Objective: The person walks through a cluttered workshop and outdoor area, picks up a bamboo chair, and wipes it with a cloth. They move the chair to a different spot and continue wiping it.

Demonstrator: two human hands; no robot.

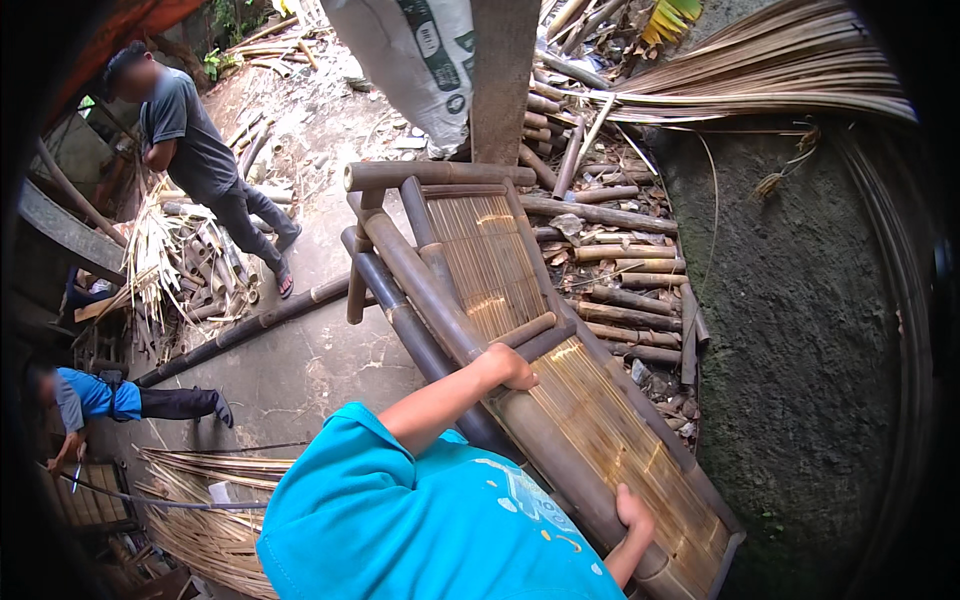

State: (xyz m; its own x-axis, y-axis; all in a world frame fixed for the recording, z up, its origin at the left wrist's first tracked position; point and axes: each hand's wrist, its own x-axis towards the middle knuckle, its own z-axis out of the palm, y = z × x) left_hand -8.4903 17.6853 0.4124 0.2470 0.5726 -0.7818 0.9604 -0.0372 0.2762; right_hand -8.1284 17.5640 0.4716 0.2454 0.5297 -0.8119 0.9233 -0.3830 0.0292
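Observation:
A bamboo lounge chair (500, 260) with a slatted seat lies tilted in front of me, its thick dark side poles running from upper left to lower right. My left hand (510, 365) is closed over the side pole (420, 290) where a short cross bar meets it. My right hand (634, 512) grips the same pole lower down, close to the chair's near end. My blue shirt fills the bottom of the view and hides part of the pole between my hands.
Cut bamboo pieces (620, 270) are heaped behind the chair beside a mossy concrete wall (800, 330). A long pole (240, 330) lies on the concrete floor. One person in grey (200, 150) stands at upper left. Another in blue (100, 400) crouches by bamboo strips (200, 500).

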